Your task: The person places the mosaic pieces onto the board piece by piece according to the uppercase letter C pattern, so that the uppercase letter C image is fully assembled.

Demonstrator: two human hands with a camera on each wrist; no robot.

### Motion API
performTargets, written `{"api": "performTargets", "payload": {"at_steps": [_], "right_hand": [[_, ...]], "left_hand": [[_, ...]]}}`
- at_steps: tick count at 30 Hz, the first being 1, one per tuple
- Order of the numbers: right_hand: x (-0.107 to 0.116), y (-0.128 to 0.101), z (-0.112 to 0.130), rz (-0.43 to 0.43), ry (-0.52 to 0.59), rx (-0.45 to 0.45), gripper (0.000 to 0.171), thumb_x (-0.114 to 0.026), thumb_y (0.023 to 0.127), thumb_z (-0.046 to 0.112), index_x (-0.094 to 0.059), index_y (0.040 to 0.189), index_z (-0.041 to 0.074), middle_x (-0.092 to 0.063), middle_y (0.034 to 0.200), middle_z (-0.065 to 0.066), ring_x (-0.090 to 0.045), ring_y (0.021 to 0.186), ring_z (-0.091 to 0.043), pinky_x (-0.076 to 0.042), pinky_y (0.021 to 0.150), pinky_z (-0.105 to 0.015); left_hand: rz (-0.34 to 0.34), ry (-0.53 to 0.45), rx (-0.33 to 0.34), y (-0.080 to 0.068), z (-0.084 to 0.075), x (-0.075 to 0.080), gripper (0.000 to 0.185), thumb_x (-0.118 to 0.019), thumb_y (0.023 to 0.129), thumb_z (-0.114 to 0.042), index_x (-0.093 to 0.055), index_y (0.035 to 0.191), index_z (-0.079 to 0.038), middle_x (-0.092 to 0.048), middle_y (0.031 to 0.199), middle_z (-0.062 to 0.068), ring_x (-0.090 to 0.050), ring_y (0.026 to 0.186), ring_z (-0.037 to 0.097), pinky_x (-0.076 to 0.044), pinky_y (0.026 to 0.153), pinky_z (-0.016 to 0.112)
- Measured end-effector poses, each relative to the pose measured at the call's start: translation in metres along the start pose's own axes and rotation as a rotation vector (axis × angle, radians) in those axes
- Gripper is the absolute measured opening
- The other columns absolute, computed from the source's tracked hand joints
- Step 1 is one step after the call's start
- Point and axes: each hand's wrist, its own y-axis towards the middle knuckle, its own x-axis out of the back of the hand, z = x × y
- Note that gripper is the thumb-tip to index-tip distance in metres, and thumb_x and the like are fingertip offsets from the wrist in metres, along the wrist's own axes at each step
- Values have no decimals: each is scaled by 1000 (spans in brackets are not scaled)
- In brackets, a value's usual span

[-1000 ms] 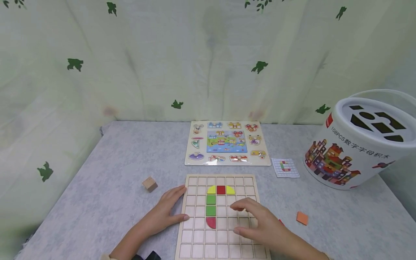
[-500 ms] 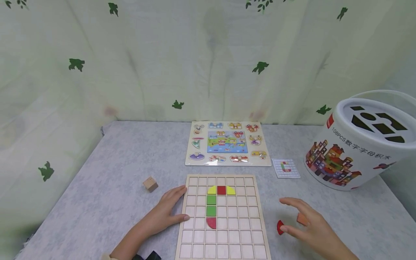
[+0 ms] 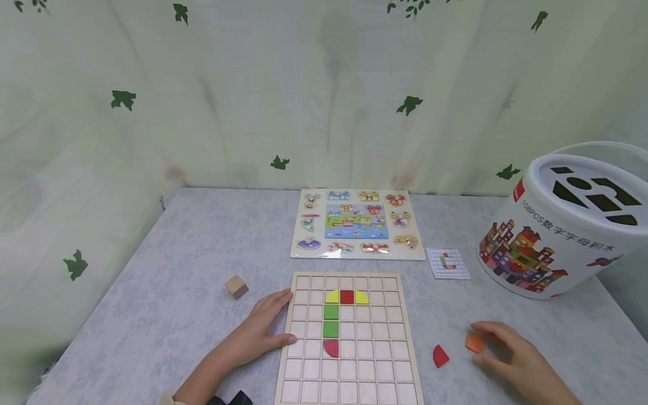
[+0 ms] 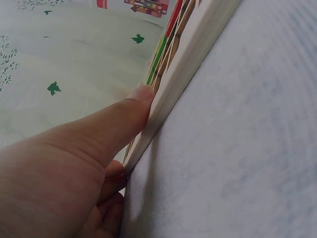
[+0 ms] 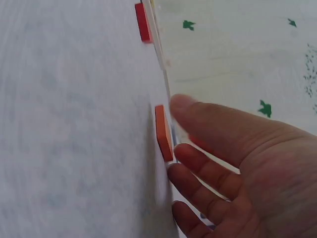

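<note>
Reaching right hand (image 3: 521, 360) — fingers loose around flat orange tile (image 3: 474, 342); left hand (image 3: 255, 333) — fingers straight — steadying grid board (image 3: 349, 382).

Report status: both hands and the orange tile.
Left hand flat against grid board edge. Right hand at orange tile, fingers around it, grip unconfirmed. Red piece lies beside.

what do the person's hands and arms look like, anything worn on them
Both the left hand and the right hand are bare: no gloves, rings or sleeves show on the forearms. A dark object sits at the left wrist at the bottom edge of the head view, too cropped to identify.
</note>
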Motion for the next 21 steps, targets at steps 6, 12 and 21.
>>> {"api": "performTargets", "payload": {"at_steps": [6, 12, 21], "right_hand": [[3, 3, -9, 62, -41, -36, 42, -74, 74, 20, -58, 109, 3, -56, 107, -6, -51, 96, -24, -46, 81, -43], [3, 5, -3, 82, -35, -71, 27, -69, 79, 14, -60, 102, 4, -56, 102, -4, -50, 91, -20, -46, 82, -42], [0, 6, 6, 87, -44, -35, 46, -74, 73, 21, -56, 111, 3, -54, 109, -6, -50, 101, -26, -45, 83, -44]], "left_hand": [[3, -2, -5, 1, -1, 0, 87, -64, 75, -51, -28, 141, -5, -26, 144, 9, -19, 131, 29, -23, 100, 50], [4, 0, 2, 1, -1, 0, 87, -65, 75, -50, -29, 141, -5, -26, 144, 9, -19, 131, 29, -23, 100, 50], [7, -6, 16, 1, -2, 0, 87, -66, 75, -49, -28, 141, -6, -26, 144, 9, -18, 131, 29, -23, 101, 50]]}}
